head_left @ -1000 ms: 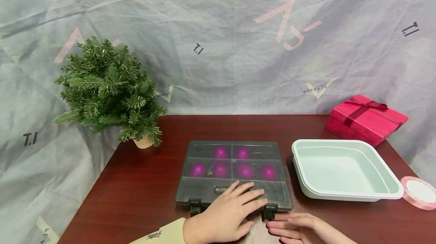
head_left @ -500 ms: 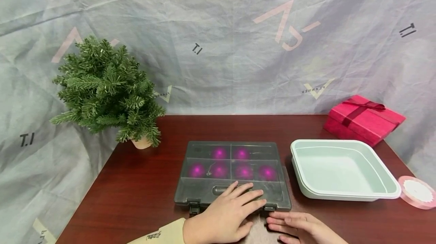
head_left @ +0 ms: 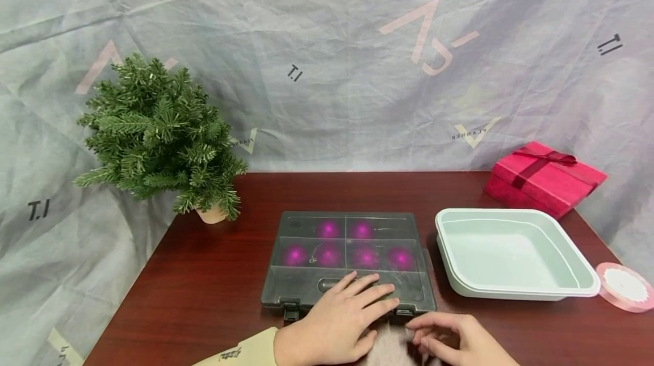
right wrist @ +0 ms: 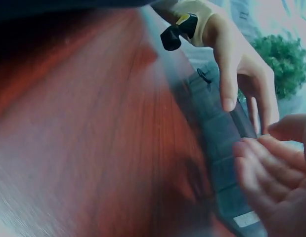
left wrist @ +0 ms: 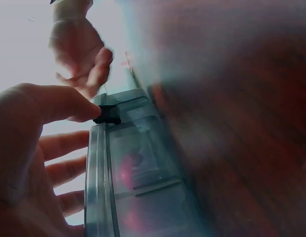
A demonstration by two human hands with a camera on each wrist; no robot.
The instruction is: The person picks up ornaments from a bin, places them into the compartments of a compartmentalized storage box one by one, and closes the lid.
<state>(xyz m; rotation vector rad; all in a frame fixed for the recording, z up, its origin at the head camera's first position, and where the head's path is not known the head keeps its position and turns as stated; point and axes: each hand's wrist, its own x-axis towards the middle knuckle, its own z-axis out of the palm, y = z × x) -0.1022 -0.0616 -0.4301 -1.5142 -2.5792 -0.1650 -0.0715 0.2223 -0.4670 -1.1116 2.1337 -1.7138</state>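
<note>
A dark translucent compartment box [head_left: 301, 286] lies with its lid down on the table, several round purple baubles [head_left: 294, 255] showing through. My left hand [head_left: 339, 318] rests on the lid's front part, fingers spread and straight. At the front edge, the right latch [head_left: 405, 312] sits up against the lid, while the left latch [head_left: 291, 312] hangs downward. Just off the right front corner is my right hand [head_left: 455, 335], its fingers loosely bent and holding nothing. In the left wrist view, the left thumb [left wrist: 78, 106] is at a black latch [left wrist: 108, 114].
A pale green tray [head_left: 516, 252] stands right of the box, with a pink ribbon roll [head_left: 623, 286] beside it. Behind the tray is a red gift box [head_left: 546, 176]. A small potted fir tree [head_left: 163, 133] stands at the back left, before a grey cloth backdrop [head_left: 327, 71].
The right latch swung up from hanging down to lying against the lid. My right hand then drew slightly away from it, fingers bending. The left hand stayed on the lid.
</note>
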